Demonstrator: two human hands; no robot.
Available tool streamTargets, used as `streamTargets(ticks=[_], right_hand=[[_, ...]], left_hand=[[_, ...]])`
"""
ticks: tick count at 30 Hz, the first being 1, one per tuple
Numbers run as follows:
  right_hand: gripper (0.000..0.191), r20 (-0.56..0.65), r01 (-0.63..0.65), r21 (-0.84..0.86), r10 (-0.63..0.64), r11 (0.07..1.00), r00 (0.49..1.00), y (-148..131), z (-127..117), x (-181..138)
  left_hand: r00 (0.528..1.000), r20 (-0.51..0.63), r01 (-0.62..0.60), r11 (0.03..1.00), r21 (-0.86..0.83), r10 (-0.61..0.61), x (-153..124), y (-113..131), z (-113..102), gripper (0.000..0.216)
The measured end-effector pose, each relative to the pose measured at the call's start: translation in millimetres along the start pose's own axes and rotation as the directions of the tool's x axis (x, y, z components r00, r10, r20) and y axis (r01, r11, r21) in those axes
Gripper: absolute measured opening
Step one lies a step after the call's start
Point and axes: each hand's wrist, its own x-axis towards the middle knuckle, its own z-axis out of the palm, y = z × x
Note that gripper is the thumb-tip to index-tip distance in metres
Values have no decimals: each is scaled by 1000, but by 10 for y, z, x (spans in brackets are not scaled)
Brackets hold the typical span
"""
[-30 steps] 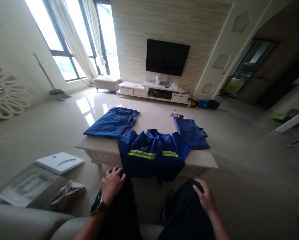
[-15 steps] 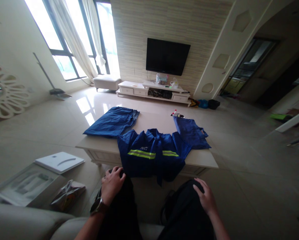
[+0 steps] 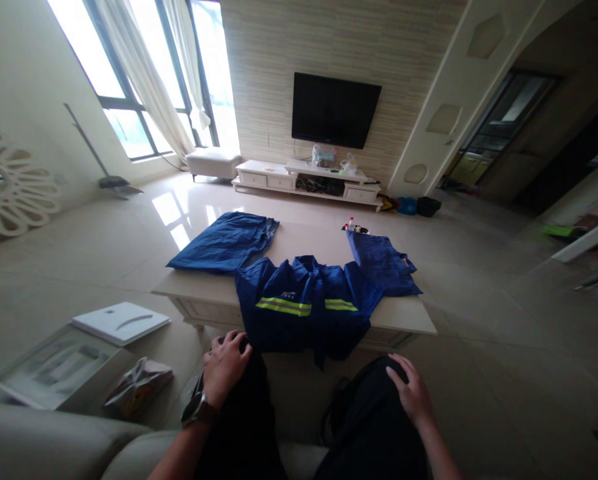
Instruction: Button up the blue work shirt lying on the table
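I sit on a sofa facing a low white coffee table [image 3: 403,321]. My left hand [image 3: 223,368], with a watch on its wrist, rests open on my left knee. On my right knee lies my right hand [image 3: 411,393], fingers spread flat and holding nothing. A blue work jacket with yellow reflective stripes [image 3: 303,308] is spread on the table and hangs over its near edge, just beyond my knees. Folded blue trousers [image 3: 226,243] lie at the table's far left. Another blue garment [image 3: 381,265] lies at the right.
A small bottle and dark items [image 3: 355,228] sit at the table's far edge. To my left stands a glass side table [image 3: 53,370] with a white flat box [image 3: 121,322] and a crumpled bag [image 3: 136,387]. A TV [image 3: 335,110] hangs above a white cabinet [image 3: 303,183].
Both hands stay on my knees. The view has shifted very slightly; nothing on the table has moved.
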Motion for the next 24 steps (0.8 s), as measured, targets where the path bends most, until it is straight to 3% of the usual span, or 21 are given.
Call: streamTargets(ticks=[7,12,15,18,24], right_hand=[[53,-7,32,-59,-32,998,999,-24,31,-37],[52,15,23,-152,-21,988,1000,-103,54,-57],[43,37,32,-247,-23,969,999,-209,91,64],[32,69,129,-328,-113,936,991,-327,195,353],[27,164,273,-314,-231,909,959,-445,726,1321]], left_hand=[[998,23,60,996,60,-61,-13,88,38,50],[998,56,-22,1000,-16,23,205,348,59,52],[995,54,-81,988,-130,89,536,507,35,52],[986,39,-149,959,-241,163,980,603,36,50],[975,-23,-210,891,-402,219,1919,651,232,54]])
